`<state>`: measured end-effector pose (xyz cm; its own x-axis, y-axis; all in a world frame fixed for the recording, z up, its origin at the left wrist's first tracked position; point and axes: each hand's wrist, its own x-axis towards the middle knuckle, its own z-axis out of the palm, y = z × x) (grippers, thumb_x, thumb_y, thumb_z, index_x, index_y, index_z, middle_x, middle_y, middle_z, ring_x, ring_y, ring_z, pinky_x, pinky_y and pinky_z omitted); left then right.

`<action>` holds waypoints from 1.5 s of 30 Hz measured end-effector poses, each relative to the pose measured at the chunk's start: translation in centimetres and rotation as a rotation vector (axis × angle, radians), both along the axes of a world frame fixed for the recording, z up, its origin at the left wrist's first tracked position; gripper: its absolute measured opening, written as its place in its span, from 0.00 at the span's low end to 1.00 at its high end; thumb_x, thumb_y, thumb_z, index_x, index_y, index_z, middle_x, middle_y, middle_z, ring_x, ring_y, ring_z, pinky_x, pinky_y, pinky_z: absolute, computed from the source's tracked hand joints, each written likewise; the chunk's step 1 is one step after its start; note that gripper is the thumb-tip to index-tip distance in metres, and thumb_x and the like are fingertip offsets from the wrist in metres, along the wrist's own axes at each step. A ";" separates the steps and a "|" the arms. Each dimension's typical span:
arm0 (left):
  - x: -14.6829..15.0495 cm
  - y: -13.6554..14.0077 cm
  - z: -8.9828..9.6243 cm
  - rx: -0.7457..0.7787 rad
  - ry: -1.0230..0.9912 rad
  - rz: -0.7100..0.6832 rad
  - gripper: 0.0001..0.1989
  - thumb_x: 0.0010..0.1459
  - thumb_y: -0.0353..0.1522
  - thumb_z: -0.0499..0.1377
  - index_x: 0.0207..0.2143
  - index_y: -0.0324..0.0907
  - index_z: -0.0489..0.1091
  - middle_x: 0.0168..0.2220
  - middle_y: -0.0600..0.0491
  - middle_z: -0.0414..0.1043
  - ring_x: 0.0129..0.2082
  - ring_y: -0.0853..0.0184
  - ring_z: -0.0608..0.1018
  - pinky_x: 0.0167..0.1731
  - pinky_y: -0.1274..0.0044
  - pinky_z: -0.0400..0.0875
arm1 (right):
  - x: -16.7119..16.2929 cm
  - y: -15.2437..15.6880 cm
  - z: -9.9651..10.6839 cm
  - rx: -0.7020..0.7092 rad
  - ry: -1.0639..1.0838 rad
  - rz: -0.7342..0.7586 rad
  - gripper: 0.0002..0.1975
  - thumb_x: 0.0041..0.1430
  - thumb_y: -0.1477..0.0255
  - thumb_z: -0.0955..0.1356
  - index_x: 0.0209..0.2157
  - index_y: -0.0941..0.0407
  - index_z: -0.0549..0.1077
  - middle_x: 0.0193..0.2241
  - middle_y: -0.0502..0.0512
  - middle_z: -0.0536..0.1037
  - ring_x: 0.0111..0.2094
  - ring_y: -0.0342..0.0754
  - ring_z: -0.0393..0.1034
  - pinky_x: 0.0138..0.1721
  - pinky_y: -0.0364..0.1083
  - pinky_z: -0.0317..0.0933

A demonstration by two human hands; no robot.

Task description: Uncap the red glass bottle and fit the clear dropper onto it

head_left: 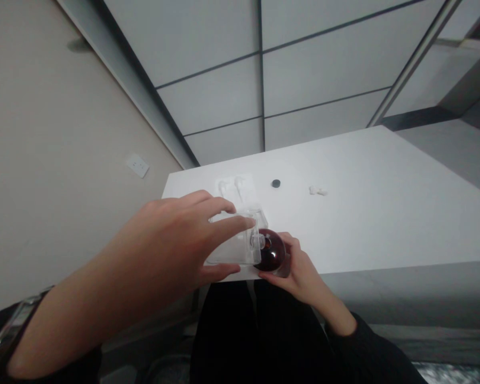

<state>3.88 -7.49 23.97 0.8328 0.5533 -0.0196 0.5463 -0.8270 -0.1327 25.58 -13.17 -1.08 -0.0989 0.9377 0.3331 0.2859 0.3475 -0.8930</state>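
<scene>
My left hand (184, 240) is closed round a clear, square-sided plastic bottle (232, 248), tipped on its side with its neck pointing right. That neck meets or nearly meets the mouth of a round dark amber bottle (272, 250); whether they touch I cannot tell. Wrapped round the amber bottle from the right is my right hand (298, 266), close to the table's front edge. Just behind the left hand, another clear container (261, 216) is partly hidden. Pale pump heads (239, 184) lie beyond it, faint against the white surface.
A small dark round cap (276, 183) lies on the white table (384, 213), with a small whitish piece (318, 190) to its right. Panelled sliding doors (224, 96) rise behind the table. The wall on the left carries a socket (138, 165).
</scene>
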 end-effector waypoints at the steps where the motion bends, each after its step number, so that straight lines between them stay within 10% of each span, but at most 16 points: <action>1: 0.0 0.0 0.0 0.005 0.005 0.001 0.22 0.67 0.45 0.64 0.61 0.54 0.73 0.55 0.48 0.80 0.48 0.55 0.82 0.45 0.66 0.78 | 0.0 0.0 0.0 -0.002 0.000 0.000 0.36 0.59 0.61 0.78 0.62 0.49 0.61 0.56 0.64 0.76 0.55 0.63 0.78 0.52 0.60 0.74; 45: 1.9 -0.2 1.3 0.092 0.120 -0.054 0.19 0.65 0.42 0.66 0.58 0.56 0.76 0.53 0.50 0.81 0.47 0.55 0.82 0.42 0.67 0.76 | 0.1 0.0 0.0 -0.020 0.002 0.004 0.36 0.59 0.61 0.78 0.63 0.48 0.59 0.56 0.62 0.76 0.52 0.62 0.80 0.49 0.59 0.75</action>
